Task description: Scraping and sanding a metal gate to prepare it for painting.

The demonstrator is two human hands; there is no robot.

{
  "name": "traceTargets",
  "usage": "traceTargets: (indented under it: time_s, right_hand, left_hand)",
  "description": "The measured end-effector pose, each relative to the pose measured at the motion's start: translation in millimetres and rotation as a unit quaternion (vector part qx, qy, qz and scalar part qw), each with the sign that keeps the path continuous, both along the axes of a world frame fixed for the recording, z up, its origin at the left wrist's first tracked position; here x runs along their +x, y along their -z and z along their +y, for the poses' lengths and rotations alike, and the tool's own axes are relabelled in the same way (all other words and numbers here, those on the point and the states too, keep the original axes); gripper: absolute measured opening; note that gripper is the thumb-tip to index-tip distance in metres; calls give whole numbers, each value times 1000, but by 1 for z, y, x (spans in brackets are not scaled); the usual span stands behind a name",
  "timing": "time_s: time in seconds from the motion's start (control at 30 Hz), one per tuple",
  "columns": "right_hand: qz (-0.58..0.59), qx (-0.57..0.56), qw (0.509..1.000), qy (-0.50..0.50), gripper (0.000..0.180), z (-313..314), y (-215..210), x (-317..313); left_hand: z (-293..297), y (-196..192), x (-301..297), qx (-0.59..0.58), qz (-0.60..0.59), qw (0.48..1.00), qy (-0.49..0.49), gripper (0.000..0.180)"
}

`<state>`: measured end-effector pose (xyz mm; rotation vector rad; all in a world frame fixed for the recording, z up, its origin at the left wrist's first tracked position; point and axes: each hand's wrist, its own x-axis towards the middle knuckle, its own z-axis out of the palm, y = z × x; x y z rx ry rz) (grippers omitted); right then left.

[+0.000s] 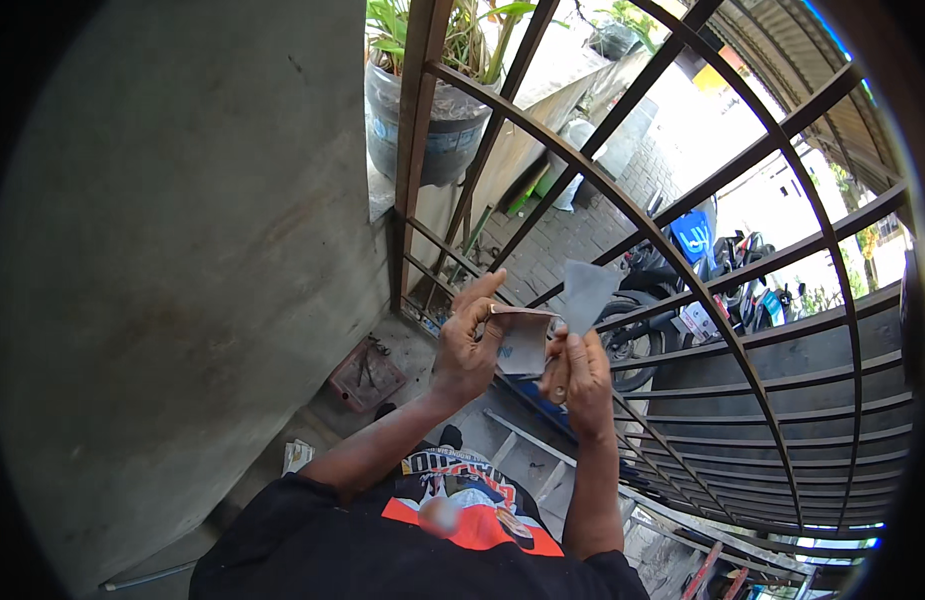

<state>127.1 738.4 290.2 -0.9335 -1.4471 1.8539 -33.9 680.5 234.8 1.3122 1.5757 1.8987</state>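
Observation:
My left hand (467,345) is raised in front of me, thumb and fingers closed on a squarish flat piece (523,352). That piece has a brownish upper edge and a grey face with a small blue mark; its exact kind is unclear. Close beside it, my right hand (580,378) grips the narrow lower end of a putty knife (586,292). The knife's grey blade points up and flares toward its top. My right fingertips are next to the squarish piece's right edge; whether they touch it I cannot tell.
A brown metal grille (632,205) curves ahead and right, with parked motorcycles (647,325) beyond it. A plain grey wall (202,240) rises on the left. A potted plant (427,125) stands by the bars. Below are a reddish tray (354,388) with tools and a pale ladder (554,480).

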Motion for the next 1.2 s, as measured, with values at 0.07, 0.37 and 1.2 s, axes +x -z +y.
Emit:
traceTargets:
  time_s: [0.07, 0.37, 1.2]
  right_hand:
    - [-104, 144, 983, 49, 25, 8, -16, 8]
    - [-41, 100, 994, 11, 42, 37, -57, 6]
    - [-50, 164, 985, -21, 29, 81, -63, -56]
  left_hand:
    - [4, -25, -8, 35, 68, 996, 37, 20]
    - [71, -70, 2, 138, 194, 963, 126, 15]
    - [119, -58, -10, 128, 165, 975, -72, 22]
